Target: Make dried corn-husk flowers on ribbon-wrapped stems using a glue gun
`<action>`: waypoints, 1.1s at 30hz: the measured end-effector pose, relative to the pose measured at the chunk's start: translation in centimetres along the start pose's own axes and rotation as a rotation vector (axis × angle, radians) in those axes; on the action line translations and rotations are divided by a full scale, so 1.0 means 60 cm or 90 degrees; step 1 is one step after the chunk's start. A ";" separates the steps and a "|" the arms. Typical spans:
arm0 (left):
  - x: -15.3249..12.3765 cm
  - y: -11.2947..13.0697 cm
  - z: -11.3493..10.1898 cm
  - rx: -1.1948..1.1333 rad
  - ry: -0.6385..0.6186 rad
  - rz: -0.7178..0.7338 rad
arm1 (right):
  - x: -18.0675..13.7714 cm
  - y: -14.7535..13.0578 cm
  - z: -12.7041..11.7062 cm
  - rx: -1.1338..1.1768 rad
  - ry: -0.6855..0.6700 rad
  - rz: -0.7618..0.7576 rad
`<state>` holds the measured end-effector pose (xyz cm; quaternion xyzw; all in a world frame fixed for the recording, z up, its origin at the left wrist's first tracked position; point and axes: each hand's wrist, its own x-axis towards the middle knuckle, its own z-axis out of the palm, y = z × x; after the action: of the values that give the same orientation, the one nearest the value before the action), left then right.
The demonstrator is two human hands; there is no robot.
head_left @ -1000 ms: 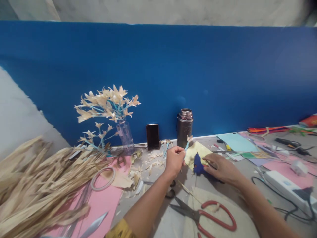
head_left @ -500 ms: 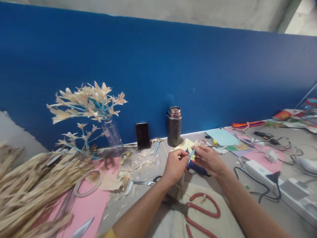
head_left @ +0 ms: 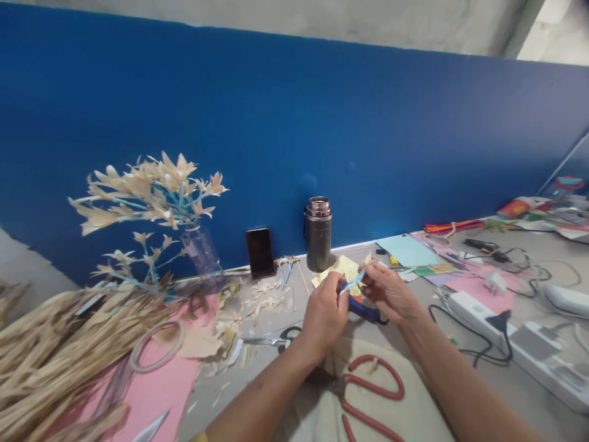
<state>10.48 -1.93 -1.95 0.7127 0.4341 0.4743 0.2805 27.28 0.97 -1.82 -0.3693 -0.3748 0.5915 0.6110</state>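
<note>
My left hand (head_left: 324,314) and my right hand (head_left: 390,291) meet over the table, both pinching a thin light-blue stem (head_left: 353,283) with a small dried-leaf flower at its tip. The stem runs slanted between the fingertips. Just under the hands lies a blue glue gun (head_left: 365,310) on the table, beside a yellow paper sheet (head_left: 339,269). Red-handled scissors (head_left: 368,387) rest on a beige cloth close to me, below my forearms.
A vase with dried-leaf flowers (head_left: 151,196) stands at left, above a heap of dried leaves (head_left: 55,356) and pink paper (head_left: 156,387). A phone (head_left: 260,252) and a metal flask (head_left: 318,232) lean by the blue wall. Small scissors (head_left: 271,339), a tape ring (head_left: 154,345), a power strip (head_left: 515,334) and cables lie around.
My right hand has left the glue gun on the table and come up to the stem held by my left hand. The view has shifted to the right.
</note>
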 end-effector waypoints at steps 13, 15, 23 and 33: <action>0.018 0.002 -0.004 -0.632 -0.115 -0.492 | -0.010 -0.003 0.000 0.074 -0.077 0.032; 0.017 0.000 -0.009 -0.662 -0.184 -0.540 | -0.012 -0.003 -0.003 0.102 -0.125 0.044; 0.009 0.004 0.001 -0.514 -0.099 -0.372 | -0.006 0.001 -0.017 0.136 -0.183 0.023; 0.008 0.012 0.004 -0.250 0.071 -0.159 | 0.005 0.014 -0.004 0.105 -0.057 -0.015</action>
<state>11.05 -1.81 -1.26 0.5579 0.4334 0.5499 0.4455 27.10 1.32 -2.68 -0.2865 -0.3559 0.6291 0.6288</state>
